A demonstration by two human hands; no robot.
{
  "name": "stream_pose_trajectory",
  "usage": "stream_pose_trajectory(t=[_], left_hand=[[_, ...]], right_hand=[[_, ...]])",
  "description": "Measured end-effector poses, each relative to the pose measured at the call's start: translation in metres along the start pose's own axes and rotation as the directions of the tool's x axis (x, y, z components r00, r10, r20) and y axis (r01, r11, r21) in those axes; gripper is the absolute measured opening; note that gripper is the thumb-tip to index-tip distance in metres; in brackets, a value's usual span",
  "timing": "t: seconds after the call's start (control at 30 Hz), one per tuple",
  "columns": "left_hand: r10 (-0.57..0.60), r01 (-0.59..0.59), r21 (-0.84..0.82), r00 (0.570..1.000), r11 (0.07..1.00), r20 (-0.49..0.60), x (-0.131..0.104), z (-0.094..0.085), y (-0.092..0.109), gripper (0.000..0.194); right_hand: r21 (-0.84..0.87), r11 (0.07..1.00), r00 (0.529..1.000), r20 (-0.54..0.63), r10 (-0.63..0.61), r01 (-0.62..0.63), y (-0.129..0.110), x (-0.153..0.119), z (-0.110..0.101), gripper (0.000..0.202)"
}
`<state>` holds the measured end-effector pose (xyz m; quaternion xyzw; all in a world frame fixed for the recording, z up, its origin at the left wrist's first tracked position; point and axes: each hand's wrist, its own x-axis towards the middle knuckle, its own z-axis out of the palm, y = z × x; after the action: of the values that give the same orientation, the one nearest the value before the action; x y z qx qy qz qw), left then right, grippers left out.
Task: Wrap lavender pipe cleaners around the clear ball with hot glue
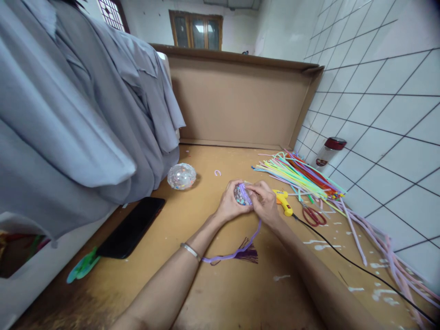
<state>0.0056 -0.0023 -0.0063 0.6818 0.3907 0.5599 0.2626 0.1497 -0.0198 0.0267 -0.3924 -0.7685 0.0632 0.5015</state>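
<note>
At the middle of the table, my left hand [229,201] is wrapped round the side of a small round clear ornament [242,195] with colourful bits and a purple band on it. The fingers of my right hand [264,200] press together on the ornament's right side, at the purple strip. From there a purple pipe cleaner [255,233] trails down and curves left under my left wrist. A dark purple tassel [248,255] lies on the table below my hands.
A clear bowl [182,176] and a black phone [131,228] lie left. At right are a yellow glue gun [284,203] with a black cord, red-handled scissors [314,216], pipe cleaners [302,176] and a red-lidded jar [330,152]. Cardboard [237,101] stands behind; clothes [79,105] hang left.
</note>
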Motion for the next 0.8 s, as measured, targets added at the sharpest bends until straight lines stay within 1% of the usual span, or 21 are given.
stream_pose_trajectory(t=[0.13,0.23,0.37,0.43,0.47,0.53,0.57,0.6,0.63,0.7,0.73,0.8], left_hand=[[0.000,0.000,-0.007,1.000,1.000,0.002,0.000,0.001,-0.003,0.075],[-0.042,0.041,-0.034,0.999,0.999,-0.022,0.001,0.001,-0.005,0.076],[-0.138,0.134,-0.044,0.985,0.990,-0.102,0.003,-0.002,-0.001,0.077],[-0.156,0.151,-0.048,0.974,0.987,-0.164,0.004,-0.004,0.001,0.075],[-0.158,0.152,-0.049,0.968,0.987,-0.193,0.005,-0.005,0.002,0.075],[-0.144,0.140,-0.035,0.958,0.990,-0.247,0.006,-0.007,0.001,0.075],[-0.128,0.128,-0.018,0.956,0.992,-0.265,0.006,-0.007,0.000,0.075],[-0.111,0.113,-0.006,0.955,0.994,-0.276,0.007,-0.007,-0.001,0.076],[-0.093,0.096,-0.003,0.956,0.995,-0.279,0.007,-0.007,-0.002,0.076],[-0.062,0.065,0.001,0.960,0.998,-0.273,0.006,-0.007,-0.003,0.075],[-0.048,0.051,0.007,0.963,0.999,-0.264,0.006,-0.006,-0.003,0.074],[-0.019,0.027,0.031,0.970,0.999,-0.241,0.004,-0.006,-0.003,0.074]], right_hand=[[0.015,1.000,1.000,-0.012,-0.001,0.001,0.000,0.000,0.000,0.024],[0.020,1.000,0.997,-0.074,0.015,-0.014,-0.001,0.001,0.000,0.022],[-0.028,0.995,0.970,-0.227,0.090,-0.099,0.002,0.004,-0.003,0.021],[-0.087,0.984,0.956,-0.264,0.130,-0.158,0.005,0.003,-0.005,0.021],[-0.132,0.973,0.953,-0.260,0.152,-0.192,0.005,0.002,-0.006,0.023],[-0.274,0.926,0.957,-0.194,0.213,-0.262,0.002,-0.003,-0.008,0.025],[-0.372,0.881,0.956,-0.136,0.259,-0.292,-0.001,-0.006,-0.008,0.025],[-0.480,0.820,0.946,-0.071,0.317,-0.311,-0.005,-0.009,-0.008,0.024],[-0.584,0.748,0.923,-0.002,0.385,-0.313,-0.010,-0.013,-0.008,0.025],[-0.734,0.621,0.855,0.111,0.507,-0.274,-0.020,-0.019,-0.006,0.030],[-0.774,0.585,0.824,0.154,0.545,-0.243,-0.024,-0.022,-0.005,0.032],[-0.798,0.572,0.789,0.223,0.573,-0.190,-0.027,-0.027,-0.002,0.030]])
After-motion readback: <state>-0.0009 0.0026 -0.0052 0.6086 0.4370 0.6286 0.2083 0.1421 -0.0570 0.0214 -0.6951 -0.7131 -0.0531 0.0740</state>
